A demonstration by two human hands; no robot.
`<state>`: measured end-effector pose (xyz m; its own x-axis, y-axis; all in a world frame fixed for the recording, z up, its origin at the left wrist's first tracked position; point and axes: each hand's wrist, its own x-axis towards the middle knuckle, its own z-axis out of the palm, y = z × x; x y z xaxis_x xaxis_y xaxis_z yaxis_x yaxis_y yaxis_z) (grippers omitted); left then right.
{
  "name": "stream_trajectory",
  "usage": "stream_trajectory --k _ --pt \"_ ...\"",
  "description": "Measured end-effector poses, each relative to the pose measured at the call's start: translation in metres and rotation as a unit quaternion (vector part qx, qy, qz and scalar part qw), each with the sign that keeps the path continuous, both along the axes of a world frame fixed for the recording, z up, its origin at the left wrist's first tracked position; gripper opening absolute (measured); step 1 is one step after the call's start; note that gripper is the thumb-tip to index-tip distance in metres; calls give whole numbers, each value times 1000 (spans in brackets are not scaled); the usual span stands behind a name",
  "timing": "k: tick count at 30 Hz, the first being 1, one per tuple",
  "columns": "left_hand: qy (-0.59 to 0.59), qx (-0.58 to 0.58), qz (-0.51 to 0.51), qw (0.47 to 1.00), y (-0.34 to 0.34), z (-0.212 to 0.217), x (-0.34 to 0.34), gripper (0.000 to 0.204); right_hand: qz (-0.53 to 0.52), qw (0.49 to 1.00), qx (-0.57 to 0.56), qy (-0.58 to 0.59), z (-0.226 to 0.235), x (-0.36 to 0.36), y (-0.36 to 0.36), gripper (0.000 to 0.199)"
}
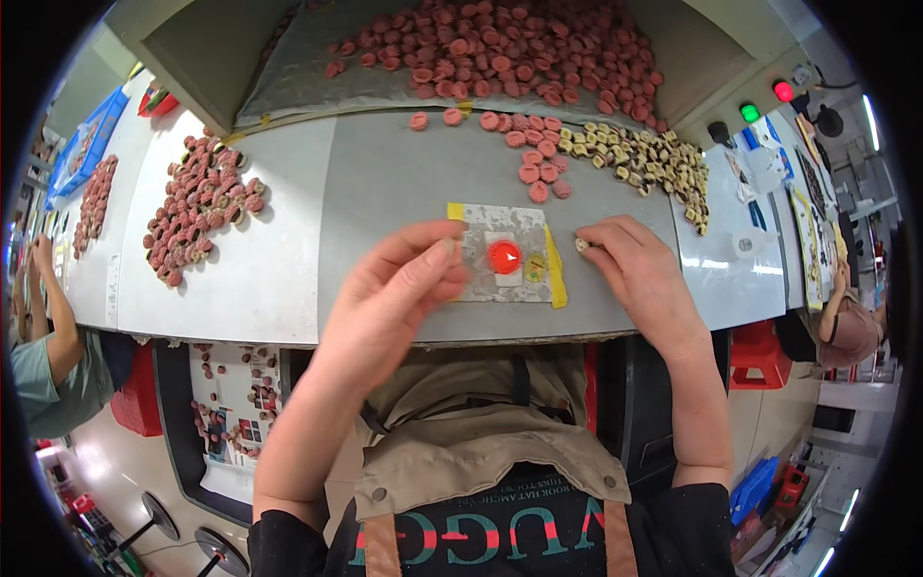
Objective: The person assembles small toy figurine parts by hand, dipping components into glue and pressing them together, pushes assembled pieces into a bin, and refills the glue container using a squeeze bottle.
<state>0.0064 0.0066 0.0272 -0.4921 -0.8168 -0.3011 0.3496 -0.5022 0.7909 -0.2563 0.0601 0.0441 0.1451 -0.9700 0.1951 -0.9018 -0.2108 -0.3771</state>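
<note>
A shiny red dome [504, 256] lights up the middle of a pale, worn square plate [484, 288] held down with yellow tape. My left hand [399, 279] hovers at the plate's left edge, thumb and fingers closed together; whatever may be between them is hidden. On the other side of the plate, my right hand [639, 269] pinches a small pale piece with dark spots [581, 245] between thumb and fingertips. Beyond the plate lie loose pink round discs [538, 171]. To their right spreads a heap of small cream-and-dark pieces [635, 159].
An open-fronted box [745, 58] at the back holds a big heap of pink discs [500, 48]. Pink-and-dark pieces [197, 207] cover part of the left table. Under the table's front edge sits an open drawer [216, 462] with scattered pieces. Other people work at both sides.
</note>
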Motion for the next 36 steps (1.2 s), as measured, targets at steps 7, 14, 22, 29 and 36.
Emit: stream_trajectory --k 7,14,22,29,36 --pt "106 79 -7 991 5 -12 -1 39 -14 994 82 -69 17 25 -5 16" --pt "155 50 1 987 8 -20 1 39 89 995 -8 -48 -2 55 -23 16" --pt "182 31 20 983 10 -28 1 35 117 993 -7 8 -3 60 -29 18" --pt "112 19 22 993 10 -21 -4 32 111 994 -16 -7 -6 58 -28 17" --pt "41 -2 -5 999 10 -16 -7 32 36 967 69 -244 -14 52 -19 18"
